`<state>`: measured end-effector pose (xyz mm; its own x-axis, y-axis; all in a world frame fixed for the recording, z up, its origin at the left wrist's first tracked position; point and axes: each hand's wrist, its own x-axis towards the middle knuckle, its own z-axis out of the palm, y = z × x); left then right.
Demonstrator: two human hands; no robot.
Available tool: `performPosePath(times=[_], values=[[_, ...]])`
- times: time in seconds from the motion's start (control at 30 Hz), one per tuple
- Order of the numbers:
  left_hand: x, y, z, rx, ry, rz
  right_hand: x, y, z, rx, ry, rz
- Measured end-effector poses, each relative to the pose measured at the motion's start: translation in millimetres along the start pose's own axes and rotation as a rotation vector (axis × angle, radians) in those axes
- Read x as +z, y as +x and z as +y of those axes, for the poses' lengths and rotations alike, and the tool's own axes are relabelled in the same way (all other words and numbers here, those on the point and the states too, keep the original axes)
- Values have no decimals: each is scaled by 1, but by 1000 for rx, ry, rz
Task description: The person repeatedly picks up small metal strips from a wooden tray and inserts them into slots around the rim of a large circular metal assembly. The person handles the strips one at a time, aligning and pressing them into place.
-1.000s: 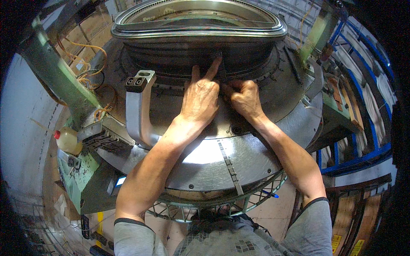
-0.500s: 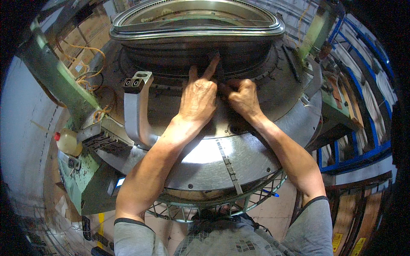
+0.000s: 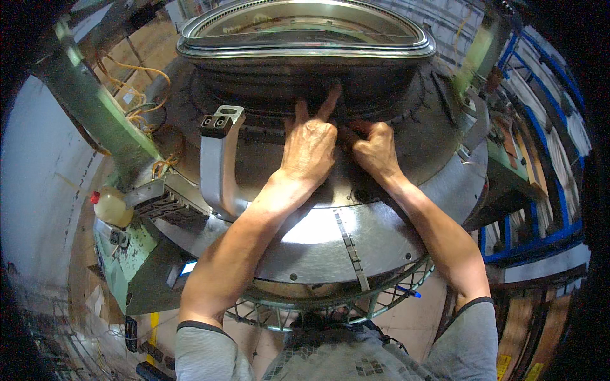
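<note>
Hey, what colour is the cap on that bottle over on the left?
The cap is red; the head view shows it best.

Losing the fingertips of the right hand (image 3: 375, 152) in shadow before the dark cylinder (image 3: 267, 86), not revealing any grip. Hiding the thumb of the left hand (image 3: 309, 149). Cropping the grey shirt (image 3: 206, 355) at the lower edge. Darkening the outer end of the blue rack (image 3: 537, 241).

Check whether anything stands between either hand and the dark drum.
Nothing visible does. The left hand points two fingers at the drum; the right hand is beside it, its fingertips in shadow. The upright bracket stands left of both, not between.
</note>
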<state>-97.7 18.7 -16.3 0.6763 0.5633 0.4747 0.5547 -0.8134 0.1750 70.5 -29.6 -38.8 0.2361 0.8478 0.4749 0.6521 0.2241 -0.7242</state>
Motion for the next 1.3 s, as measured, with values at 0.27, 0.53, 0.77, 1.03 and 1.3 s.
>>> performPosePath(times=[0.27, 0.53, 0.77, 1.03, 1.3], values=[[-2, 0, 0, 51, 8, 93, 9, 2, 16, -61, 14, 108], [0, 1, -1, 68, -1, 161, 9, 2, 16, -43, 9, 121], [-2, 0, -1, 35, -29, 39, 1, 0, 7, 77, -83, -44], [-5, 0, -2, 120, -19, 108, -3, -3, -7, 23, -38, -18], [-2, 0, 0, 64, -24, 110, -4, -3, -11, 3, -22, -13]])
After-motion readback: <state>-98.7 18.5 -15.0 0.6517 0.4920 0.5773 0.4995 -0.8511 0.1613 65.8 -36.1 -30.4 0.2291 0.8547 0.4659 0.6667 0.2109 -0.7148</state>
